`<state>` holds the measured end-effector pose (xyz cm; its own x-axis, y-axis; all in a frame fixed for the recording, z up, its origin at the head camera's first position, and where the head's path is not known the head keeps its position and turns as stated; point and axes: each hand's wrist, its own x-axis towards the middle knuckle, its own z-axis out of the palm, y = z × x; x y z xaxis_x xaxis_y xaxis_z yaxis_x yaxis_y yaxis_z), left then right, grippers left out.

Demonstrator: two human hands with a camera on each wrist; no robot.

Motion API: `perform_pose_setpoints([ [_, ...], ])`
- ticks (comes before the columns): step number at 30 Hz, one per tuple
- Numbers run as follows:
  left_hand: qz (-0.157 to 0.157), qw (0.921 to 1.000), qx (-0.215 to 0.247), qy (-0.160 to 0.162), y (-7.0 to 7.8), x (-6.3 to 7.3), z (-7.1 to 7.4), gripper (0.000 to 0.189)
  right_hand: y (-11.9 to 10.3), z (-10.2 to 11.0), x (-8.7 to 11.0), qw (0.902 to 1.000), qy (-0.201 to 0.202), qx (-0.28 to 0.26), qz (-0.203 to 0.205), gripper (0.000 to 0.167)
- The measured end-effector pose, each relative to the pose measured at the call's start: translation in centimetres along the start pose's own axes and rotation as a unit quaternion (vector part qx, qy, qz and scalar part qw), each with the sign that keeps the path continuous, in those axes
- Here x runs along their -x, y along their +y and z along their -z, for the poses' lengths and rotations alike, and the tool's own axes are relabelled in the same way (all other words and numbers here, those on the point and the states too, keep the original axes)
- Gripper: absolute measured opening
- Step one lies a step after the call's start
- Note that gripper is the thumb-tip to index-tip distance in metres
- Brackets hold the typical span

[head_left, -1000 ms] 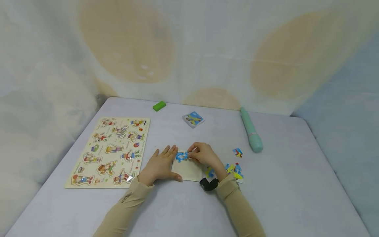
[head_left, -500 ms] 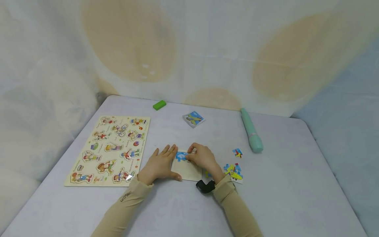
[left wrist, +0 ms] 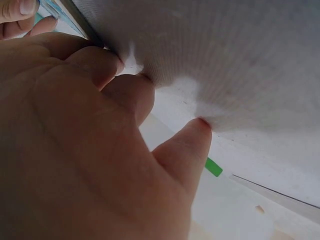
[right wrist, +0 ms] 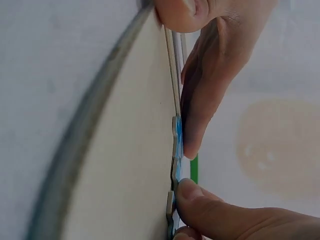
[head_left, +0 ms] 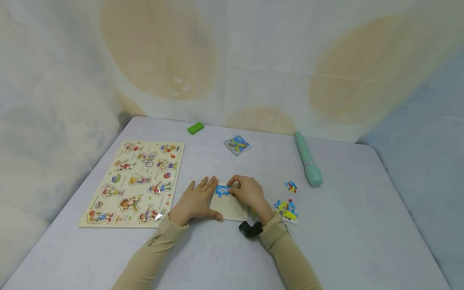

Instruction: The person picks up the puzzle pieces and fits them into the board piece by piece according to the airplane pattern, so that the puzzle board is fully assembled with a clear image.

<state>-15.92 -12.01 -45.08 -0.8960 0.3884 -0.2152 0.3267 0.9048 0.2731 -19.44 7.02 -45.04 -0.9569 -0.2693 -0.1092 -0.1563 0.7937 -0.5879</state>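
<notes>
My left hand [head_left: 195, 203] lies spread on the table, with its fingertips and thumb along the left side of a small square wooden puzzle board [head_left: 230, 211]. Joined blue puzzle pieces [head_left: 222, 191] sit in the board's far left corner. At the right end of these pieces my right hand [head_left: 249, 196] pinches another blue puzzle piece [right wrist: 170, 209] between thumb and fingers, low over the board. Most of that piece is hidden by the fingers in the head view. Right of this hand lie loose yellow and blue puzzle pieces [head_left: 286, 210], some of them partly covered by the wrist.
A large picture board [head_left: 132, 185] of cartoon figures lies at the left. Toward the back are a green block [head_left: 195, 128] and a small airplane picture [head_left: 237, 145]. A mint-green tapered object [head_left: 308, 159] lies back right, with one stray puzzle piece [head_left: 291, 186] nearer.
My right hand has shifted slightly left and turned over the blue pieces, bringing its puzzle piece against their right end. The left hand stays in place.
</notes>
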Motion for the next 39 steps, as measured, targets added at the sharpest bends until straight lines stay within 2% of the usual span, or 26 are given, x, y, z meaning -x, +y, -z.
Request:
perform_pose_setpoints([
  [4,-0.003,1.0,0.001,0.002,0.0,0.0,0.0,0.12,-0.2,0.0,0.2,0.9993,0.016,0.029,0.015,0.013],
  [7,0.0,1.0,-0.001,-0.001,0.1,-0.1,0.0,0.121,-0.3,-0.3,0.4,0.9989,0.028,0.023,0.031,0.012],
  [12,-0.002,1.0,0.001,-0.002,0.1,-0.1,0.1,0.12,-0.3,-0.5,0.4,0.9988,0.037,-0.007,0.032,0.006],
  [15,0.0,1.0,0.003,-0.002,0.1,-0.1,0.1,0.121,0.1,-0.3,0.4,0.9985,0.028,-0.037,0.03,0.009],
  [18,0.001,1.0,0.005,-0.005,0.1,-0.1,0.0,0.122,0.9,0.5,0.4,0.9962,0.005,-0.083,0.024,0.014],
  [20,0.001,0.9999,0.009,-0.007,0.2,-0.1,0.0,0.122,1.8,1.5,0.4,0.9949,0.005,-0.099,0.019,0.018],
  [22,0.0,0.9999,0.01,-0.007,0.2,0.0,0.0,0.122,2.8,2.7,0.6,0.9946,0.024,-0.101,0.003,0.02],
  [25,0.003,1.0,0.005,-0.005,0.1,0.0,0.1,0.122,4.5,4.4,0.8,0.9935,0.076,-0.078,-0.034,0.023],
  [27,0.003,1.0,0.001,-0.004,0.1,0.0,0.1,0.121,5.6,5.4,1.1,0.99,0.104,-0.069,-0.065,0.026],
  [30,0.002,1.0,0.003,-0.005,0.1,0.0,0.2,0.121,6.8,6.6,1.5,0.9849,0.127,-0.043,-0.11,0.031],
  [35,0.003,0.9999,0.003,-0.009,0.1,0.0,0.1,0.121,7.9,7.8,2.3,0.9782,0.114,0.03,-0.171,0.037],
  [39,0.002,1.0,0.0,-0.009,0.1,0.0,0.0,0.122,8.3,8.0,2.7,0.9755,0.086,0.065,-0.192,0.04],
])
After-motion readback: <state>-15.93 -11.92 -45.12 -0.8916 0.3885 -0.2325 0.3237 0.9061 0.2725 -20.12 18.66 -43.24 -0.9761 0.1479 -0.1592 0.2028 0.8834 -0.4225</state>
